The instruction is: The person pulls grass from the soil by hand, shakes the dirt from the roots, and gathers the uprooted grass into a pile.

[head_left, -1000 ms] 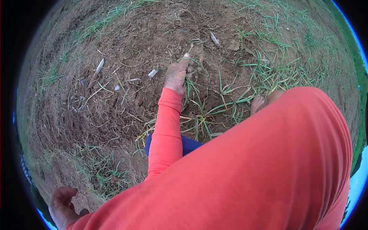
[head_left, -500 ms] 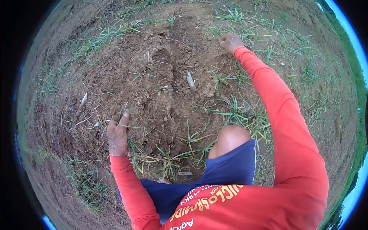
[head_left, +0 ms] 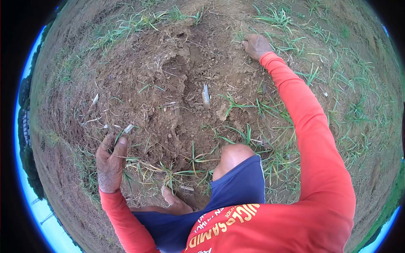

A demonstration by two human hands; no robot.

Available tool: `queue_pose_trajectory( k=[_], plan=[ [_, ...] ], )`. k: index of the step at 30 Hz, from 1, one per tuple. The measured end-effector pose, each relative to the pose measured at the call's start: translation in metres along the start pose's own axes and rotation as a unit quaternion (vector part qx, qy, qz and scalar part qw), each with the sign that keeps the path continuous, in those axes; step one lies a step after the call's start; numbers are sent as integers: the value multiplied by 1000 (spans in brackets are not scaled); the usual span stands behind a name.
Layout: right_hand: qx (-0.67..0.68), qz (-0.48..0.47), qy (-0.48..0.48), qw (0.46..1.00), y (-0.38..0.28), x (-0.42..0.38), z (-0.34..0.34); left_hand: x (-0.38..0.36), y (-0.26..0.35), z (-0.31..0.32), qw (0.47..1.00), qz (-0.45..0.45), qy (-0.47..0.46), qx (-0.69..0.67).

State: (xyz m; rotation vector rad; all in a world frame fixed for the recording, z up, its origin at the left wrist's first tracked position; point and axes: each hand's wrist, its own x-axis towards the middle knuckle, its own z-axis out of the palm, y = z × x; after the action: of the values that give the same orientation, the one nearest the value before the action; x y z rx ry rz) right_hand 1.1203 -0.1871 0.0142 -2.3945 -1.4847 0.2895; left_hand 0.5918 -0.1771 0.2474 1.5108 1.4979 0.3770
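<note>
Green grass blades (head_left: 118, 138) sit clamped in my one left hand (head_left: 110, 162), lower left; my right hand (head_left: 256, 46), upper right, curls, its grip hidden; one pale fragment (head_left: 206, 95) shows centrally.

the left forearm (head_left: 126, 219) is held near the body, the left hand (head_left: 110, 166) turned back upward, its thumb and fingers bent toward each other. the right arm (head_left: 311, 122) is stretched farther forward, the right hand (head_left: 256, 46) turned downward, its fingers curled and partly hidden.
</note>
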Motion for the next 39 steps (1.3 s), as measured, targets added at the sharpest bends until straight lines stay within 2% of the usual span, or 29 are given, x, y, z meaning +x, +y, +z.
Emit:
queue_pose_trajectory(
  k=[3, 4, 6, 10, 13, 14, 17, 20, 22, 23, 24, 27, 28, 31, 32, 35, 36, 37, 39],
  plan=[
    [-29, -19, 63, 997, 0, -2, 7, -7, 21, 15, 995, 42, -66, 61],
    [-30, -12, 72, 997, 1, 2, 5, -6, 12, 24, 996, 67, -66, 1],
    [-35, 13, 87, 996, 7, -1, 0, -1, 21, 41, 992, 80, -93, 7],
    [6, 11, 196, 980, 9, -17, -41, 23, 26, 74, 982, 108, -150, 40],
    [122, -19, 199, 972, 5, -37, -82, 32, 16, 91, 970, 123, -204, 37],
    [266, 107, 101, 953, -6, -45, -94, 35, 9, 93, 969, 120, -213, 27],
    [43, 104, -10, 994, 17, -26, -72, 43, -11, 90, 965, 138, -219, 32],
    [-57, 44, 39, 997, 14, -10, -32, 44, -14, 71, 964, 168, -190, 80],
    [-13, 79, 55, 995, 21, 15, 6, 46, -28, 61, 962, 213, -143, 89],
    [8, 98, 60, 993, 21, 23, 15, 43, -28, 55, 967, 198, -136, 82],
    [-32, 131, -12, 991, 10, 25, 10, 39, -24, 48, 972, 181, -131, 75],
    [-117, 27, -103, 987, 15, 36, 11, 42, -34, 33, 977, 163, -110, 79],
    [-123, 7, -222, 967, -12, 25, -22, 44, -38, 28, 978, 160, -104, 87],
    [-88, 67, -14, 994, 16, 34, -12, 44, -33, 17, 979, 136, -108, 103],
    [-124, 60, -5, 990, 28, 45, -9, 49, -46, 18, 974, 187, -75, 99],
    [-67, 54, 22, 996, 38, 48, -10, 49, -39, 15, 976, 184, -68, 100],
    [223, 199, -26, 954, 8, 26, -32, 49, -39, 15, 971, 200, -72, 111],
    [360, 193, -51, 911, 14, 26, -31, 50, -38, 15, 966, 216, -74, 120],
    [611, 169, -98, 767, 25, 20, -25, 49, -34, 14, 962, 228, -69, 130]
  ],
)
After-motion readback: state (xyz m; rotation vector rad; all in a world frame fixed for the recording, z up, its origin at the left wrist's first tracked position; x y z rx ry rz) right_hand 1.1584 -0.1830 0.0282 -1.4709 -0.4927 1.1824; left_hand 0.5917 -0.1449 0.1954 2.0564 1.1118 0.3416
